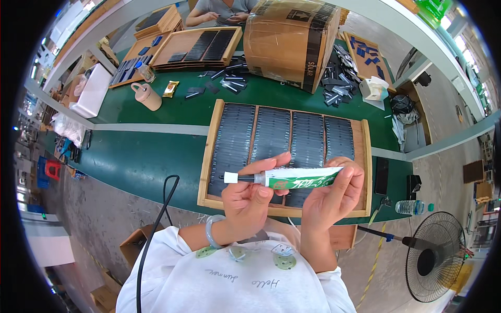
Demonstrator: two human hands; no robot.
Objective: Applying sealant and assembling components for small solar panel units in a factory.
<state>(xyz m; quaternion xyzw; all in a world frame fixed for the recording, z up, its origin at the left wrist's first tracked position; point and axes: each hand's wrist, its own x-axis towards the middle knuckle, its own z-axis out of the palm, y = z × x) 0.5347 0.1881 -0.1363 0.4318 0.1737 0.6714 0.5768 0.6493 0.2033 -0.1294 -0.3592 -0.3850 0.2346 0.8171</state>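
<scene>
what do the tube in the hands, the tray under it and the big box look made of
Tube: soft plastic or thin metal, hard to tell; smooth, printed white and green, its end flat where the right hand pinches it.
Tray: probably wood, going by its pale tan, thick-edged frame.
Big box: likely cardboard, matt brown, with glossy tape catching the light.

Short-sleeved white shirt point(219, 289) carries round green prints point(285, 262) and cursive lettering point(265, 284); a pale bangle point(210, 232) circles the left wrist point(223, 230).

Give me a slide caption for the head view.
Left hand and right hand hold a green-and-white squeeze tube above a wooden tray of dark strips.
</scene>
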